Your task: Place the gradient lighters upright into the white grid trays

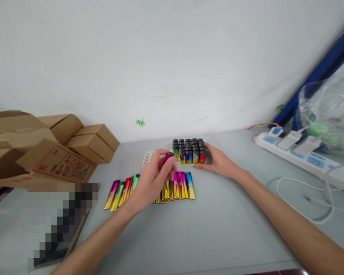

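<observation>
Snugly around lighter (166, 158), left hand (153, 177).

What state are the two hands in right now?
Left hand: closed, holding a magenta lighter.
Right hand: holding the right end of the white tray.

brown cardboard boxes (83, 147) sit at left, near a white wall (172, 57) with a green scribble (140, 122). at right, a power strip (315, 160) holds white plugs (289, 139) beside a looping white cable (318, 222).
</observation>
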{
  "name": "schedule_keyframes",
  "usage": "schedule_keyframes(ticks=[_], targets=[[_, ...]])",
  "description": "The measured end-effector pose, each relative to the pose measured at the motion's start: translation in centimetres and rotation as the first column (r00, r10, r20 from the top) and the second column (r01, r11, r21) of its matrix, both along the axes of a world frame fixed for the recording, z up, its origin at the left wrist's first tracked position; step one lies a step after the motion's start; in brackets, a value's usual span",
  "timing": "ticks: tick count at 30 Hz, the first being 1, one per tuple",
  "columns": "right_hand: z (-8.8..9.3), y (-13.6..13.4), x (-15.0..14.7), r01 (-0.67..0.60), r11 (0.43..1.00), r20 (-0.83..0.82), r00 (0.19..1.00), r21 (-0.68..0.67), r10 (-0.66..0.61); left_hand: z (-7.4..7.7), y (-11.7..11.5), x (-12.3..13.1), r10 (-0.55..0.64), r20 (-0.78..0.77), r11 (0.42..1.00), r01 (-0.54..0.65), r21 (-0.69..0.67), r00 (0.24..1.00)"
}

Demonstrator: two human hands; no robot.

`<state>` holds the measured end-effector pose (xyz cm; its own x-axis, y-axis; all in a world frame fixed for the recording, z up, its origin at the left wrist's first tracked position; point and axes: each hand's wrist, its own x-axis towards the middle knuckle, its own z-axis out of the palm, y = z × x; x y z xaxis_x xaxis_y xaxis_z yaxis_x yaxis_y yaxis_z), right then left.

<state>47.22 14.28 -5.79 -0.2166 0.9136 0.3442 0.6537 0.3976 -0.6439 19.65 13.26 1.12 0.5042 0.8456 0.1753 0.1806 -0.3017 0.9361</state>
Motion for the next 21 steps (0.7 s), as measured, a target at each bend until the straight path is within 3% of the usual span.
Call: schedule_keyframes(ticks=[6,17,21], targets=[[-0.2,0.2,0.2,-0.012,1.0,-0.015,1.0,0.014,0.012,0.4,3.5,-0.8,0.099,-0.058,0.956,-0.079,0.284,0.993],[-0.1,0.2,0.1,-0.02,1.0,0.006,1.0,0.019,0.02,-0.9,4.9,-0.3,0.153,-0.273,0.939,-0.054,0.339,0.95],[-0.1,0.2,0.1,-0.016,1.0,0.014,1.0,0.018,0.016,-0.4,5.5,-0.4,0.12,-0.277,0.95,-0.03,0.31,0.953]])
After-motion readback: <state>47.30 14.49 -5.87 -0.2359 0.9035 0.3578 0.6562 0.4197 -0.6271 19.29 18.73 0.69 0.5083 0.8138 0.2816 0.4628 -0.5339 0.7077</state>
